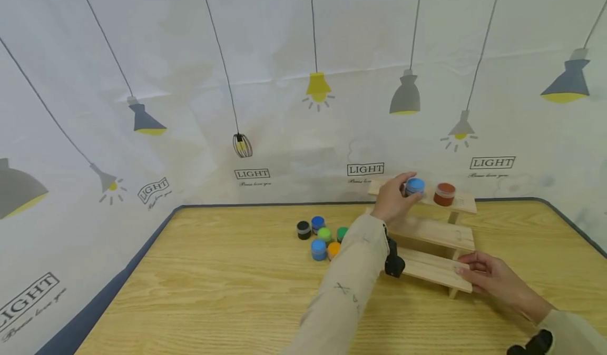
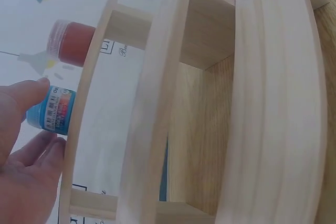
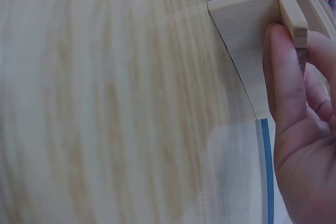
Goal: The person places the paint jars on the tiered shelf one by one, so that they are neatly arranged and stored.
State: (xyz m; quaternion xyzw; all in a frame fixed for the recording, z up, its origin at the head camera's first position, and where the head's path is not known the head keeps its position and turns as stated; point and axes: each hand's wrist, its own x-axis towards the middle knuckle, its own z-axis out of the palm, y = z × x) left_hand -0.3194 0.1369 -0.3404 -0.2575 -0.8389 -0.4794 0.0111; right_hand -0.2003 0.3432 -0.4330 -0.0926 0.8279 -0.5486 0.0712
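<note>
On the table [image 1: 213, 270], small jars [image 1: 324, 234] cluster left of a wooden stand [image 1: 436, 232]; then the left hand [image 1: 394, 199] pinches a blue jar [image 1: 414, 186] at the top tier [image 1: 467, 202], near a red jar [image 1: 444, 194]; rightmost, the right hand [image 1: 498, 278] grips the bottom tier's [image 1: 436, 268] end.

Place: a tabletop set for handwork or filming; whether it was in a home or a studio could not be told.
Backdrop [image 1: 284, 118]: this pale, creased sheet stood behind the table [image 1: 213, 276] and turned along both sides.
Lamps [image 1: 316, 84]: they were flat prints on the sheet, grey, yellow and blue, hung from drawn cords.
Lettering [image 1: 365, 169]: "LIGHT" was repeated in boxes, with small script beneath.
Border [image 1: 90, 313]: a dark blue strip ran where sheet met tabletop.
Tabletop: it showed yellowish wood grain.
Craft goods: a tiered wooden rack [image 1: 436, 231] and small coloured pots [image 1: 319, 249] stood there.
</note>
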